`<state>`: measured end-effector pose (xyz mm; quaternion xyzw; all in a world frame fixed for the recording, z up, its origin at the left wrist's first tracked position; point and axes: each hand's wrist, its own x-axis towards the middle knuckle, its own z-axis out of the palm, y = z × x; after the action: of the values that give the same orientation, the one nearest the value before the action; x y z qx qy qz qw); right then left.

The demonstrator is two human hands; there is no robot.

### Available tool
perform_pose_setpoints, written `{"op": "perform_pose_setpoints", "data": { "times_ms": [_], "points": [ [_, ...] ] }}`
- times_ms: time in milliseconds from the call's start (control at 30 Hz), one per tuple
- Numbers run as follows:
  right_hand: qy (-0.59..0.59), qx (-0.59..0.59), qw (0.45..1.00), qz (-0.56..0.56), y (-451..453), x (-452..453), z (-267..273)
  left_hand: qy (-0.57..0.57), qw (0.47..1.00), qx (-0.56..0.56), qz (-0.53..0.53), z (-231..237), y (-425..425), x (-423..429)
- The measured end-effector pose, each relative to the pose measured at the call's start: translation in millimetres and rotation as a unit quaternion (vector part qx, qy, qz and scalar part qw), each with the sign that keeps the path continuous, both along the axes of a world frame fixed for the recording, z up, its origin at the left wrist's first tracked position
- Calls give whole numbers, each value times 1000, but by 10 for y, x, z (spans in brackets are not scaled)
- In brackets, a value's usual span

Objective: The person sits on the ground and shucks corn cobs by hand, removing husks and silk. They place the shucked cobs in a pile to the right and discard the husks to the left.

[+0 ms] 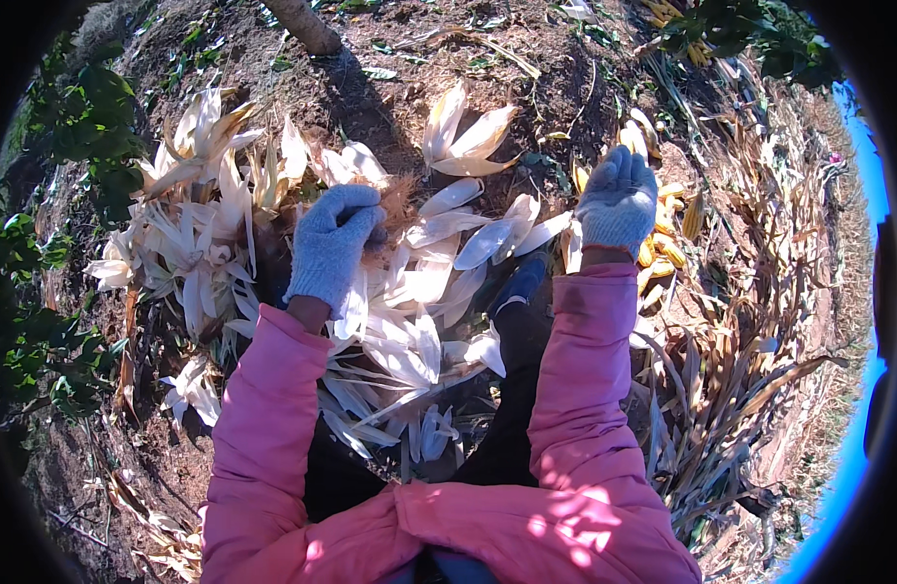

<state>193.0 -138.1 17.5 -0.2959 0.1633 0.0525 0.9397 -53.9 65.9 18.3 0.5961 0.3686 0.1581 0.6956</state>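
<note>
My left hand [339, 237], in a pale knitted glove, is curled with thumb and fingers close together. Brown corn silk [399, 201] lies right at its fingertips; whether the fingers grip any of it cannot be made out. Dry white corn husks [419, 285] are heaped below and beside this hand. Over on the right, my right hand [618, 193], gloved alike, is stretched out with straight fingers and nothing visible in it. It hangs above a pile of yellow corn cobs [665, 248], partly hiding them.
More husks [200, 255] are piled at the left beside leafy green branches [91, 139]. A thin trunk [302, 25] rises at the top. Dry corn stalks [711, 394] lie along the right. My dark shoe [521, 281] is among the husks.
</note>
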Motion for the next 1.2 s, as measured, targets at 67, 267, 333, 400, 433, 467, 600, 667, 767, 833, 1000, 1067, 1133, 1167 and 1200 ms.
{"op": "perform_pose_setpoints", "data": {
  "times_ms": [67,267,333,400,433,467,600,667,767,833,1000,1067,1133,1167,1200],
  "points": [
    [33,5,998,61,96,-70,-36,-4,1000,-19,16,53,37,0],
    [37,-9,996,76,117,-53,-60,-22,995,44,88,284,542,-214],
    [38,7,996,85,116,-31,-86,-9,992,65,109,358,801,-428],
    [35,-12,996,80,102,-40,-116,7,988,88,126,294,1073,-708],
    [30,-12,996,88,114,-27,-137,24,986,89,141,293,1176,-809],
    [29,-2,994,107,101,-40,-124,44,982,94,158,322,1306,-933],
    [62,18,984,165,164,-69,-159,85,970,122,191,508,1886,-1577],
    [43,8,981,188,175,-73,-230,96,961,212,149,370,2190,-1972],
    [33,-17,982,184,263,-186,-181,50,978,89,182,456,2254,-2158],
    [39,-8,978,206,251,-157,-200,-2,986,12,166,610,2272,-2234],
    [54,-28,970,236,335,-145,-272,185,965,75,172,334,2555,-2700],
    [54,-36,969,240,373,-165,-296,254,898,356,39,266,2595,-2896],
    [51,-40,968,241,366,-153,-271,166,947,251,113,222,2586,-2879],
    [39,-55,970,233,302,-111,-230,35,970,-15,240,218,2512,-2667],
    [45,-51,966,248,373,-160,-265,144,970,114,158,172,2682,-3017]
  ]
}}
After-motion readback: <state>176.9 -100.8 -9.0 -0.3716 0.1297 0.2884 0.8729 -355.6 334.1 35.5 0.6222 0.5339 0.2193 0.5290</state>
